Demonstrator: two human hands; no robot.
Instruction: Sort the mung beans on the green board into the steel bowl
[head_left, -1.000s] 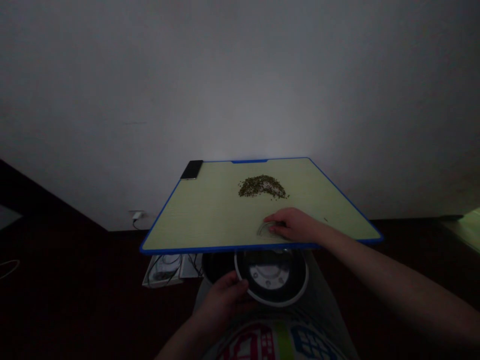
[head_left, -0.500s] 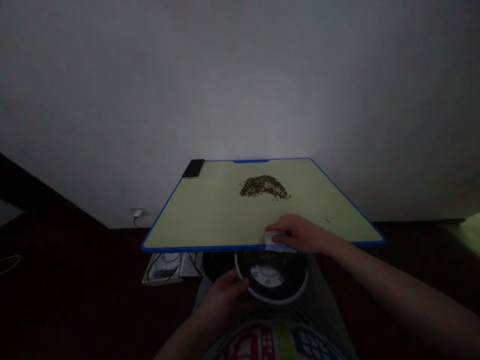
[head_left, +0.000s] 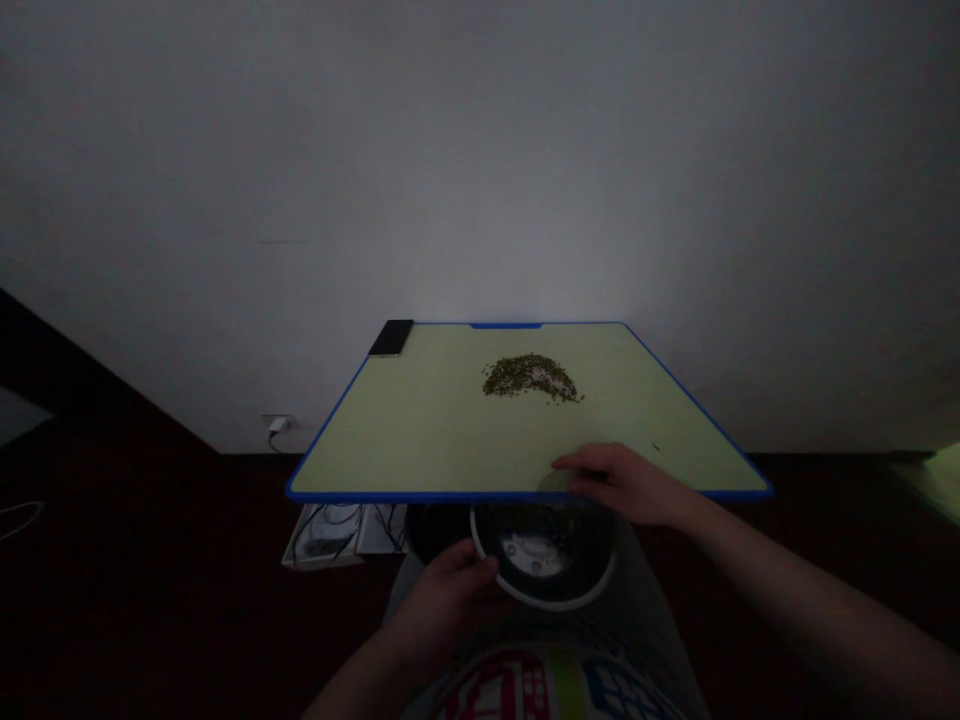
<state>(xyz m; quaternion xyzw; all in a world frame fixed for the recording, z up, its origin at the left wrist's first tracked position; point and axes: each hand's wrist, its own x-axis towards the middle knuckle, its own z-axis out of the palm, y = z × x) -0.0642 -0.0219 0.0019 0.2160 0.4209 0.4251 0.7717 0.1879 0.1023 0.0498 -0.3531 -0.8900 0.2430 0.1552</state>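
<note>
My left hand (head_left: pixel 454 580) is closed on the left rim of a dark round bowl (head_left: pixel 559 605) with a pale rim, held below the table's front edge. Some pale and dark bits show in the bowl, too dim to name. Over the table's front edge is my right hand (head_left: pixel 619 480), index finger and thumb around a thin, clear, rounded piece (head_left: pixel 555 482) that is faint and blurred. A curved heap of small greenish-brown grains (head_left: pixel 529 376) lies on the pale table top (head_left: pixel 420 440), beyond my right hand.
A black phone (head_left: pixel 391 338) lies at the table's far left corner. A small dark sliver (head_left: pixel 655 447) sits to the right. Below the table, an open white box (head_left: pixel 322 530) holds cables. A white plug (head_left: pixel 278 425) is in the wall.
My right hand has moved slightly right, and the piece by its fingers has turned from whitish to nearly clear. My left hand and the bowl have hardly moved.
</note>
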